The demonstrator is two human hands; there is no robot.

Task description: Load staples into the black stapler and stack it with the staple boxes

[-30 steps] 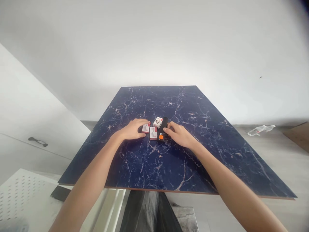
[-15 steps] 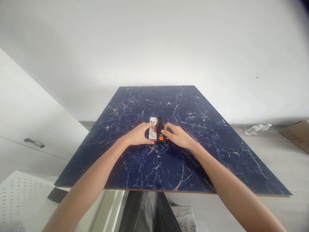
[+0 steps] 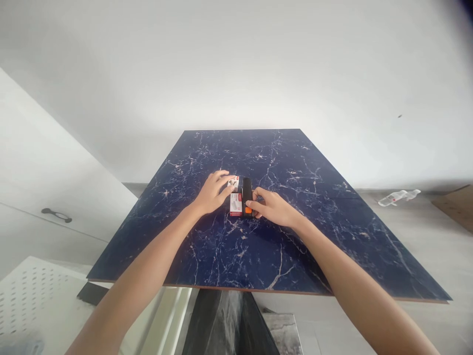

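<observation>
Touching the far end of a white-and-red box (image 3: 235, 204), the left grip (image 3: 212, 193) stands part open; at 12 o'clock on the blue marble worktop (image 3: 236, 153), a black-and-orange case (image 3: 247, 197) meets the right grip's (image 3: 273, 208) curled fingers. Whether either truly holds, I cannot tell.

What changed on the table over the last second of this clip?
The small red-and-white boxes, apart at first, were slid together against the black item and orange piece, between the left hand and right hand. The marble tabletop stayed as it was.
</observation>
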